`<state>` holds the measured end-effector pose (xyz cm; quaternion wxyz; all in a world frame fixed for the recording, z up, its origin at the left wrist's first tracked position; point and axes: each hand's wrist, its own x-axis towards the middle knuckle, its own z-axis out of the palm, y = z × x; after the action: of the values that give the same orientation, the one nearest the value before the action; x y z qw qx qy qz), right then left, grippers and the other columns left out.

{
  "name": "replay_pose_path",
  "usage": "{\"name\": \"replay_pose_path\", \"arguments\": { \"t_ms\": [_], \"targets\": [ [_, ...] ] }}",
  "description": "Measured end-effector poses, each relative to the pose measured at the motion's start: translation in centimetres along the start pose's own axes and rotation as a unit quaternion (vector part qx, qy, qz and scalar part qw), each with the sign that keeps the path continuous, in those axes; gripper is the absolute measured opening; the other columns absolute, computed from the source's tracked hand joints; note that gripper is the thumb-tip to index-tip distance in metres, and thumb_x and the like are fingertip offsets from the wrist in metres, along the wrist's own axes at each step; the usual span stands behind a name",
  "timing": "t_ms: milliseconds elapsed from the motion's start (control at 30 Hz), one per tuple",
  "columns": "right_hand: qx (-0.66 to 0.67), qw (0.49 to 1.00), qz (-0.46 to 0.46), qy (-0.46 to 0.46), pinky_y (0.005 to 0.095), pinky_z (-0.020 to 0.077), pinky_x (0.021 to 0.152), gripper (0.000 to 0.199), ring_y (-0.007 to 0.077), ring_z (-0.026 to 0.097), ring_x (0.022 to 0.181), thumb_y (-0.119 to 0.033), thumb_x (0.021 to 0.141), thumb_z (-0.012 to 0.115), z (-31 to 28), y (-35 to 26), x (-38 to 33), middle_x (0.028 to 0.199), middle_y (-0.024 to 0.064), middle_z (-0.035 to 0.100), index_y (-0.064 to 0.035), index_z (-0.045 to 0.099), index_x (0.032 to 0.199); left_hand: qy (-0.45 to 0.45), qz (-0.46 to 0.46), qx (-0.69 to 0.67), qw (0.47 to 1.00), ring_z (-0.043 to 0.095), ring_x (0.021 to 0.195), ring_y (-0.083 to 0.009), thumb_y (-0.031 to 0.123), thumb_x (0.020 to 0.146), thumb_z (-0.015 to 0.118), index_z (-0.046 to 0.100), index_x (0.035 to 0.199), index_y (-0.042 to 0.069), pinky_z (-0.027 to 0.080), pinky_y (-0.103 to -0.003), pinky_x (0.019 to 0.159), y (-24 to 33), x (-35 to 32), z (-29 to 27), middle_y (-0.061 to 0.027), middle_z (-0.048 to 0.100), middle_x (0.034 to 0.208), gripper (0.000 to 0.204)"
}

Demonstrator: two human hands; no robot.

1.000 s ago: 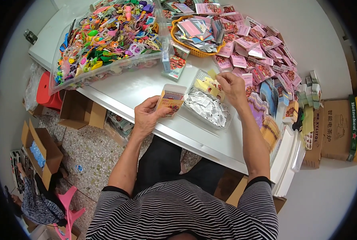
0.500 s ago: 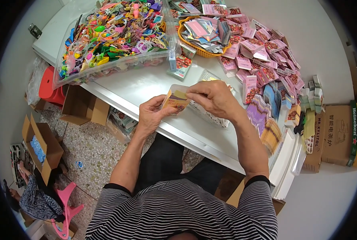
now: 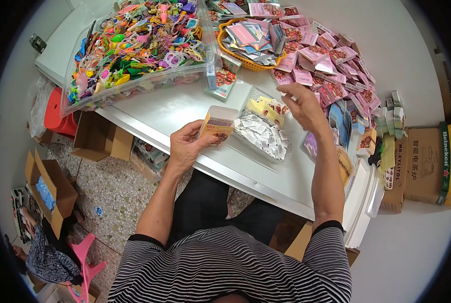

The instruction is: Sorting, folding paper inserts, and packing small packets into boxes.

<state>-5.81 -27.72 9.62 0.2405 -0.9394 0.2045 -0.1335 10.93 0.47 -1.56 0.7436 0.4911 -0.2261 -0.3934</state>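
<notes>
My left hand is closed round a small yellow carton, held upright above the table's front edge. The carton's top flap stands up and its mouth faces up. To the right, my right hand is raised with thumb and fingers apart, and nothing shows between them. Below it lies a clear plastic tray with small white packets and yellow printed pieces. Beyond the right hand spreads a heap of pink cartons.
A large clear bin of colourful small toys stands back left. Beside it are a green-and-white carton and an orange basket of cards. Blue card stacks lie right. Another person is low left, near a pink chair.
My right hand has left the carton's mouth and moved right and up, its fingers parting. The white packets in the tray now show. The left hand still holds the yellow carton.
</notes>
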Motion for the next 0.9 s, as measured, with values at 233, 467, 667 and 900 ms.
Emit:
{"name": "replay_pose_path", "arguments": {
  "t_ms": [233, 467, 667, 900],
  "targets": [
    [-0.040, 0.991, -0.048, -0.114, 0.0361, 0.0534, 0.078, 0.026, 0.0252, 0.065, 0.095, -0.011, 0.094, 0.064, 0.9, 1.4, -0.7, 0.112, 0.0140, 0.068, -0.0034, 0.069, 0.118, 0.003, -0.005, -0.003, 1.000, 0.071, 0.100, -0.0202, 0.000, 0.084, 0.080, 0.063, 0.125, -0.008, 0.062, -0.033, 0.088, 0.1, 0.0, 0.2, -0.0166, 0.072, 0.114, 0.045],
    [0.022, 0.989, -0.076, -0.127, 0.0428, 0.0480, 0.099, 0.034, 0.0335, 0.060, 0.114, -0.012, 0.085, 0.072, 1.5, -2.2, -3.3, 0.128, 0.0171, 0.062, -0.0111, 0.069, 0.119, 0.015, -0.009, 0.020, 1.000, 0.071, 0.098, -0.0194, 0.001, 0.084, 0.080, 0.063, 0.125, -0.007, 0.061, -0.032, 0.086, 0.2, -0.1, 0.3, -0.0159, 0.072, 0.112, 0.045],
    [-0.059, 0.982, -0.110, -0.141, 0.0453, 0.0421, 0.108, 0.032, 0.0375, 0.048, 0.133, -0.012, 0.086, 0.070, 2.8, -2.2, -3.9, 0.143, 0.0190, 0.053, -0.0104, 0.069, 0.118, 0.016, -0.012, 0.020, 1.000, 0.071, 0.097, -0.0196, 0.002, 0.084, 0.080, 0.063, 0.125, -0.007, 0.062, -0.032, 0.086, 0.3, 0.0, 0.4, -0.0160, 0.072, 0.112, 0.045],
    [-0.001, 0.991, -0.120, -0.057, 0.0431, 0.0440, 0.105, 0.019, 0.0350, 0.056, 0.124, -0.013, 0.090, 0.068, 4.2, -1.8, -3.5, 0.133, 0.0169, 0.061, -0.0070, 0.074, 0.107, 0.014, -0.003, 0.010, 1.000, 0.071, 0.097, -0.0196, 0.002, 0.085, 0.079, 0.063, 0.126, -0.007, 0.062, -0.033, 0.086, 0.1, -0.1, 0.3, -0.0158, 0.072, 0.112, 0.045]
  ]
}}
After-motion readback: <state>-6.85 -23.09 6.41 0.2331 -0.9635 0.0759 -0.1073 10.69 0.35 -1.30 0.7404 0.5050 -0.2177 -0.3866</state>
